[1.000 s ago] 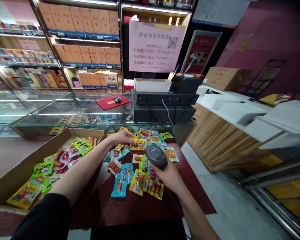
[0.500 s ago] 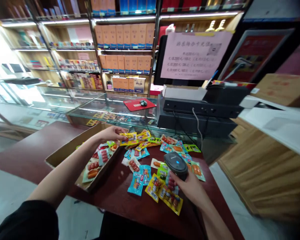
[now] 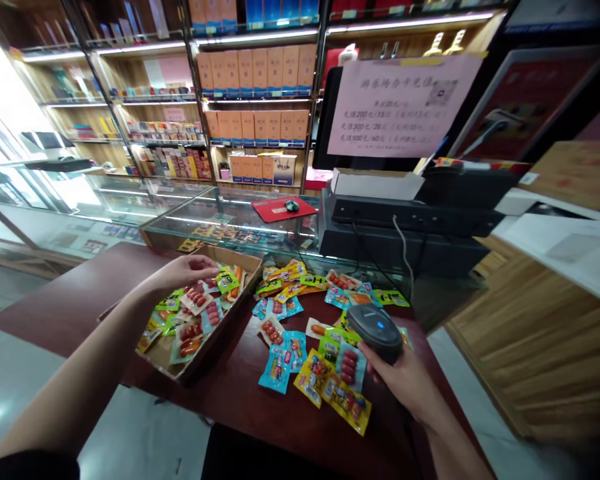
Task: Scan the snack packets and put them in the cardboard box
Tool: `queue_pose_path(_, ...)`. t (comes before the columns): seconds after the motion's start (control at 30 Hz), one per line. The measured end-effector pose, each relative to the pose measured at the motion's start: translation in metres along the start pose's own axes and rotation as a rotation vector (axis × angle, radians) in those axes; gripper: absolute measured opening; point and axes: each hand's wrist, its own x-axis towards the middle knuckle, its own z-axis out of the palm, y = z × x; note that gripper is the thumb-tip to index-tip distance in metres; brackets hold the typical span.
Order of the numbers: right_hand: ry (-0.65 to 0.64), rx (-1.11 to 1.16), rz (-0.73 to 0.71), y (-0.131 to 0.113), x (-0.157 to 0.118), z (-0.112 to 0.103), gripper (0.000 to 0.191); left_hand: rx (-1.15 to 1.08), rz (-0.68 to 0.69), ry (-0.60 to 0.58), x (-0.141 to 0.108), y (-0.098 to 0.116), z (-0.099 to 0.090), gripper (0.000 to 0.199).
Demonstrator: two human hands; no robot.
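Note:
My left hand (image 3: 193,272) hovers over a shallow cardboard box (image 3: 200,363) of small snack packets, its fingers apart and nothing in them, close to a green packet (image 3: 227,280). My right hand (image 3: 395,373) is wrapped round a dark handheld scanner (image 3: 375,328) with a blue light on top. Under and beside the scanner lie a pink sausage packet (image 3: 350,365), yellow packets (image 3: 347,403) and green ones. Blue packets (image 3: 276,368) lie mid-table. A pile of yellow packets (image 3: 291,272) rests right of the box's far end.
The dark red table (image 3: 245,413) meets a glass counter (image 3: 230,207) holding a red mouse pad (image 3: 267,210). A monitor with a pink paper sign (image 3: 400,110) stands above black equipment (image 3: 400,233) with cables. Boxed goods fill the shelves (image 3: 260,100) behind.
My left hand has moved left from the yellow pile to above the box and let go of the yellow packet. My right hand has shifted slightly right with the scanner.

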Motion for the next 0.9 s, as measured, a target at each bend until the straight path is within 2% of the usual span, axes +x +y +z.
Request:
queue_pose_path(0.13, -0.014, 0.037, 0.002, -0.002, -0.002, -0.001, 0.032, 0.011, 0.084, -0.2, 0.037, 0.022, 0.056, 0.049)
queue_pose_path(0.27, 0.047, 0.051, -0.027, -0.008, -0.004, -0.002, 0.035, 0.007, 0.135, -0.391, 0.072, 0.039, 0.129, 0.05)
queue_pose_path(0.37, 0.085, 0.046, -0.05, -0.013, -0.005, -0.004, 0.035, 0.051, 0.122, -0.515, 0.089, 0.037, 0.183, 0.048)
queue_pose_path(0.47, 0.135, 0.02, -0.074, -0.016, -0.007, -0.005, 0.033, 0.021, 0.211, -0.575, 0.094, 0.022, 0.225, 0.041)
queue_pose_path(0.53, 0.163, 0.005, -0.094, -0.016, -0.009, -0.004, 0.032, 0.018, 0.251, -0.585, 0.093, 0.009, 0.241, 0.039)
queue_pose_path(0.6, 0.176, -0.01, -0.103, -0.016, -0.011, -0.004, 0.031, 0.057, 0.282, -0.592, 0.091, -0.003, 0.25, 0.037)
queue_pose_path(0.77, 0.196, -0.044, -0.09, -0.015, -0.013, 0.0, 0.027, 0.211, 0.424, -0.496, 0.088, -0.016, 0.257, 0.036)
queue_pose_path(0.9, 0.182, -0.04, -0.081, -0.015, -0.013, 0.002, 0.025, 0.26, 0.425, -0.544, 0.082, -0.014, 0.26, 0.043)
